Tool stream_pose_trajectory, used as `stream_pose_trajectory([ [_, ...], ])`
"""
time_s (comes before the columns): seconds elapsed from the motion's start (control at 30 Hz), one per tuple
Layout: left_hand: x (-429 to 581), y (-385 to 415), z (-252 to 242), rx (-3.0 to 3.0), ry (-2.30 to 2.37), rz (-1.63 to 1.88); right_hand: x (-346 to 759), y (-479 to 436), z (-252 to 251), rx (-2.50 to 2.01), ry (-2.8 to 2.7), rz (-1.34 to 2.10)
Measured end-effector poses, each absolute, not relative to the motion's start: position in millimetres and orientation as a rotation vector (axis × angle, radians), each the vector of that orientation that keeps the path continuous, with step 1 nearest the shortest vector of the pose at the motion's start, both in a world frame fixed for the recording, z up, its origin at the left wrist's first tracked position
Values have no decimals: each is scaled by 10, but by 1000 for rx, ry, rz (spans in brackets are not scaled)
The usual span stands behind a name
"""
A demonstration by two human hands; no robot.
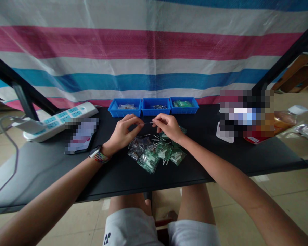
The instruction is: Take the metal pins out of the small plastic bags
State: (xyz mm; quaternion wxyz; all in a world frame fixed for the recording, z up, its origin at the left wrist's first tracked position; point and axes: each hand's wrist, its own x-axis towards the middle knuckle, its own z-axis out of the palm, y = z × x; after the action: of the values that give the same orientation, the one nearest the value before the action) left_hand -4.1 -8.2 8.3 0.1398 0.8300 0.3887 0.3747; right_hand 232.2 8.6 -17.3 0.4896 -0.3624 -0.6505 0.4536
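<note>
A thin metal pin [148, 123] spans the gap between my two hands, above the black table. My left hand [127, 130] pinches its left end between thumb and forefinger. At the other end, the fingertips of my right hand [168, 127] are closed on it. Under and in front of the hands lies a pile of green plastic packets [149, 160] with small white pieces inside. Clear packets [137, 148] with dark contents lie at the pile's left. Several loose metal pins [157, 139] are scattered on top, partly hidden by the right hand.
Behind the hands stand three blue bins: the left bin [125, 112] with clear packets, the middle bin [156, 111] with metal pins, the right bin [184, 110] with green packets. A power strip [63, 119] and phone [82, 135] lie left; a bottle [284, 119] stands right.
</note>
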Motion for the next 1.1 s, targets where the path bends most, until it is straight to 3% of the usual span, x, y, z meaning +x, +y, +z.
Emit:
stream_pose_trajectory([
  [0.57,-12,-65,74,2413,1093,1019,2341,124,-127,-818,-1465,1149],
  [0.83,-51,14,6,2519,1024,672,2445,283,-160,-935,-1240,815],
  [1.1,-52,60,-5,2593,993,579,2604,563,-291,-1104,-1347,630],
])
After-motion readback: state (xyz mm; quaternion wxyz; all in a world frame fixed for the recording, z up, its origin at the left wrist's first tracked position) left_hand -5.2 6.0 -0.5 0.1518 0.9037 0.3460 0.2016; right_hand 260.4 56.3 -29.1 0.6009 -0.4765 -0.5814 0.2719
